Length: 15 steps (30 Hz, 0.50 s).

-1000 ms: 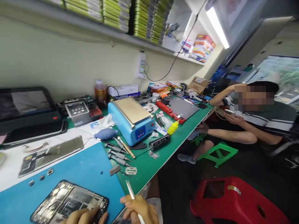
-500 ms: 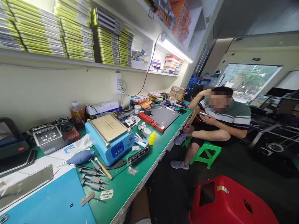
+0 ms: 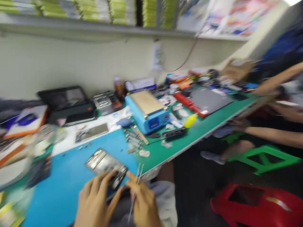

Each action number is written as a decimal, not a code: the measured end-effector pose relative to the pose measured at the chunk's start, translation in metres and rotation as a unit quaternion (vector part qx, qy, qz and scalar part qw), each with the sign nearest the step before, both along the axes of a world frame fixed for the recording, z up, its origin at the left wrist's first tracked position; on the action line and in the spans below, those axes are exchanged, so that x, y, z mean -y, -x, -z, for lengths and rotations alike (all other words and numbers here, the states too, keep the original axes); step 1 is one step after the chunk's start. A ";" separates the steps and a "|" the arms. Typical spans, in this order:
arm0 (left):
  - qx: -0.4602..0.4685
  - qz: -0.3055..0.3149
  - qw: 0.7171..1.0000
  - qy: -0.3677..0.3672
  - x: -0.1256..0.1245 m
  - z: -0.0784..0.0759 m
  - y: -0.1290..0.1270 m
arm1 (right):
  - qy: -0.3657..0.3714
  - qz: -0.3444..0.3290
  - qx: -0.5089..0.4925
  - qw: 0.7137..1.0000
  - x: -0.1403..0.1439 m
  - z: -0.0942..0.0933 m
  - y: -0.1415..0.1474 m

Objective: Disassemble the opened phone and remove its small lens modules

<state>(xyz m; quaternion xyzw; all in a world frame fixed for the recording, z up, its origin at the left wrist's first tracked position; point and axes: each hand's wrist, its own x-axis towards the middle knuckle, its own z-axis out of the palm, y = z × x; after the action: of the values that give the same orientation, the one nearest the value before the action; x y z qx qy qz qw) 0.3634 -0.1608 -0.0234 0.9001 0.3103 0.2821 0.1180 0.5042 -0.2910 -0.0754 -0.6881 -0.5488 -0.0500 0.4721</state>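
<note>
The opened phone [image 3: 106,164] lies on the mat [image 3: 68,183] before the heating plate [image 3: 147,111], on the table [image 3: 203,129]; a stool [image 3: 258,205] stands right.

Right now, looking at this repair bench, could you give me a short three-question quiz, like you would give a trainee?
1. True or false: the right hand holds tweezers.
2. What do the left hand fingers touch? A) the opened phone B) the yellow bottle C) the red stool
3. What colour is the mat under the phone?

Key: 1 true; 2 A; 3 blue.
</note>
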 end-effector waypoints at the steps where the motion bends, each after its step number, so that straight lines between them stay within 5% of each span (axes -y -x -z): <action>1: -0.017 -0.014 1.000 0.002 0.000 0.001 0.006 | 0.000 -0.018 -0.031 0.999 -0.001 0.005 0.004; 6: -0.067 -0.044 0.996 0.041 -0.003 -0.003 0.013 | -0.003 -0.061 -0.116 0.991 -0.006 0.015 0.005; 15: -0.055 -0.032 0.997 0.043 -0.006 -0.017 0.008 | -0.005 -0.092 -0.107 0.990 -0.007 0.010 -0.007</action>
<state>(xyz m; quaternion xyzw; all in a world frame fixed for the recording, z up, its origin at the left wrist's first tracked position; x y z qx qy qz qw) 0.3552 -0.1548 -0.0061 0.8980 0.3570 0.2218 0.1306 0.5110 -0.2844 -0.0857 -0.6334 -0.5561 0.0645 0.5342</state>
